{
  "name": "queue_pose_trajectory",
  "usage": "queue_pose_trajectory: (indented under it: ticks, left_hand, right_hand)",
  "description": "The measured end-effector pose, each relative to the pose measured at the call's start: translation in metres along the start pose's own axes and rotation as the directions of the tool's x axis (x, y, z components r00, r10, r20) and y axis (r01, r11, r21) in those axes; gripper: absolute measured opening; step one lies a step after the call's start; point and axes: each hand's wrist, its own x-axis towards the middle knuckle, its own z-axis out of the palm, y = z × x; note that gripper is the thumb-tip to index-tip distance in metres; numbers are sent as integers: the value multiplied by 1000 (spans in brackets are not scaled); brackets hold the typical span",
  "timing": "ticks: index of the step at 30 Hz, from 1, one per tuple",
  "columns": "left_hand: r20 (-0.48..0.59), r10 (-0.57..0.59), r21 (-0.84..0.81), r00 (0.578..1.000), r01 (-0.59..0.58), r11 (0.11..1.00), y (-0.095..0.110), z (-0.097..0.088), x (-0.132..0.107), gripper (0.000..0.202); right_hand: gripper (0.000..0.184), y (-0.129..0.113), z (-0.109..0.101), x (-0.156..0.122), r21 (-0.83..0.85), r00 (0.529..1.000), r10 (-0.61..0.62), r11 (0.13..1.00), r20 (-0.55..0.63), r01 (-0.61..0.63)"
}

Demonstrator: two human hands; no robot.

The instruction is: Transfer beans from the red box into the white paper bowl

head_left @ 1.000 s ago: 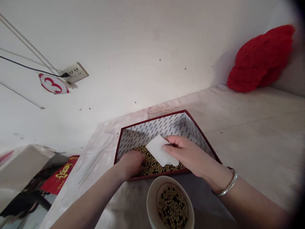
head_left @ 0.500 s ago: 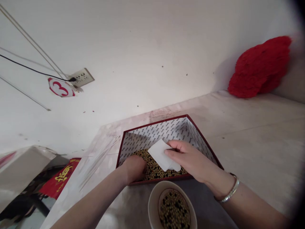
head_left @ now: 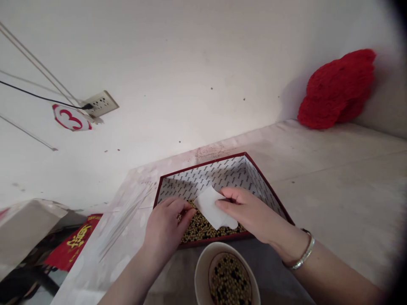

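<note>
A red-edged box (head_left: 203, 166), lined with printed white paper, holds many small yellowish and black beads (head_left: 203, 226). Above them, my right hand (head_left: 244, 209) pinches a small white paper piece (head_left: 212, 207) between thumb and fingers; whether it is folded or a pouch I cannot tell. My left hand (head_left: 167, 222) is over the box's left side with thumb and fingertips drawn together, close to the paper's left edge. What those fingers hold, if anything, is too small to make out. Just in front of the box stands a pale round tub (head_left: 201, 271) with more such beads inside.
Thin pale sticks (head_left: 125, 220) lie left of the box on the covered table (head_left: 330, 199). A red fluffy bundle (head_left: 337, 91) rests against the wall at the back right. A plugged-in socket (head_left: 101, 103) is on the wall. A red printed bag (head_left: 74, 243) is at lower left.
My left hand has risen out of the beads, and its fingertips now show beside the paper. My right hand still grips the paper. The whole view has shifted slightly.
</note>
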Motion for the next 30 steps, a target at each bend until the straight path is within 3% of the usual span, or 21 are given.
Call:
queue_pose_trajectory:
  ticks: [1,3,5,7,13,20,30]
  left_hand:
    - [-162,44,-90,986,-59,994,7,-3,-4,13]
    - [-414,109,-170,904,-194,966,20,-4,-11,3]
    - [-524,152,-146,838,-264,954,30,0,-13,14]
    - [-571,169,-117,804,-283,952,37,5,-12,21]
    - [-595,189,-44,781,-267,963,40,16,-4,28]
    - [-573,199,-23,795,-258,966,38,17,-8,36]
    - [-518,91,-95,851,-162,982,32,14,-2,13]
  right_hand:
    - [14,0,0,0,0,1000,-3,1000,3,3]
    - [14,-1,0,-1,15,1000,5,1000,16,-6]
    - [14,-1,1,-2,30,999,22,999,33,-23]
    - [15,-1,1,-3,47,998,30,998,58,-33]
    - [14,0,-1,-4,110,991,34,993,129,-49]
    - [16,-2,-3,-3,93,992,14,995,125,-25]
    - [18,0,0,-3,32,992,-19,999,121,16]
